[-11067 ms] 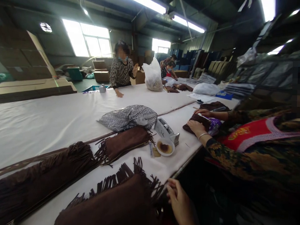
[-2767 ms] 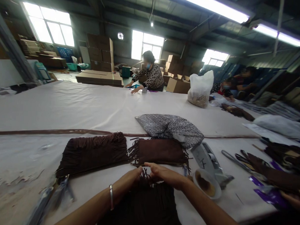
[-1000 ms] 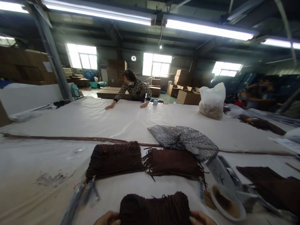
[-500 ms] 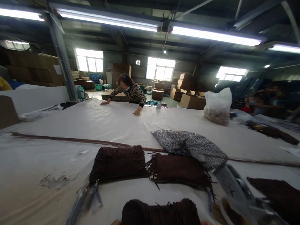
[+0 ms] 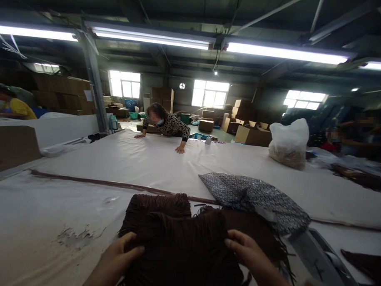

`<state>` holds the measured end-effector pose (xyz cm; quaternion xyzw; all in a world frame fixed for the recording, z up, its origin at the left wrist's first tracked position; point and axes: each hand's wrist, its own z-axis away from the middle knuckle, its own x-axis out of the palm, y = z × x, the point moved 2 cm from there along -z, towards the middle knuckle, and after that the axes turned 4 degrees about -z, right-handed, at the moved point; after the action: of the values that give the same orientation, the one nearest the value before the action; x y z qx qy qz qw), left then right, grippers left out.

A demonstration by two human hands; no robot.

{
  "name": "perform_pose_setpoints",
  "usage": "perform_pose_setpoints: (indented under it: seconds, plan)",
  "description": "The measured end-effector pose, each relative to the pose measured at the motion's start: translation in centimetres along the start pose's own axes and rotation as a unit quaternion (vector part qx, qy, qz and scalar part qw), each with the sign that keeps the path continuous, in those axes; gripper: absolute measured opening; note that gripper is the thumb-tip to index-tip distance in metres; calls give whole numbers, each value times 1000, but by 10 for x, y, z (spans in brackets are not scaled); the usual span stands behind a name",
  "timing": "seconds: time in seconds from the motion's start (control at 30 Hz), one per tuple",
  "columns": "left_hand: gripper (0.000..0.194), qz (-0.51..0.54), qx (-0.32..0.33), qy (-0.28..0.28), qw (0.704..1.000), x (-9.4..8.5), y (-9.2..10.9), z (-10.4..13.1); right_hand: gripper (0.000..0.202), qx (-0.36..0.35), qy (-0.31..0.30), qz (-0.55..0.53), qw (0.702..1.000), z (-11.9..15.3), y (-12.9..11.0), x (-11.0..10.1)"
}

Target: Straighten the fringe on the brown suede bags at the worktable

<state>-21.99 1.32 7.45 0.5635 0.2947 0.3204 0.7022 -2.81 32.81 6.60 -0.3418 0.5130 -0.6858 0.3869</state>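
Observation:
A dark brown fringed piece [image 5: 180,251] is held up between my two hands, low in the middle of the view. My left hand [image 5: 119,255] grips its left side, thumb in front. At its right edge my right hand [image 5: 247,249] pinches it between thumb and fingers. Behind it lie two more brown fringed pieces on the table, one at the left [image 5: 159,202] and one at the right [image 5: 253,224], both partly hidden by the held one.
Black-and-white patterned cloth [image 5: 254,195] lies beyond the pieces. A grey tape dispenser [image 5: 324,260] sits at the right, and a filled white plastic bag [image 5: 288,144] farther back. A person [image 5: 169,123] leans on the white table's [image 5: 115,157] far side.
The brown piece has come up and forward in my hands, now overlapping the two pieces behind. More of both hands shows. The view has shifted slightly left.

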Motion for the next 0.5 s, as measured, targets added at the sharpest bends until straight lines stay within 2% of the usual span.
perform_pose_setpoints:
  seconds: [0.13, 0.27, 0.37, 0.5]
  plan:
    - [43, -35, -33, 38, 998, -34, 24, -26, 36, -18, -34, -73, 997, -48, -20, 34]
    - [44, -102, -49, 92, 989, -63, 40, -53, 37, -32, -59, -95, 993, -96, -27, 62]
    - [41, -120, -33, 126, 984, -77, 42, -74, 38, -25, -52, -87, 995, -127, -24, 77]
    - [36, -113, -40, 164, 979, -83, 33, -95, 40, -4, -43, -78, 996, -156, -11, 87]
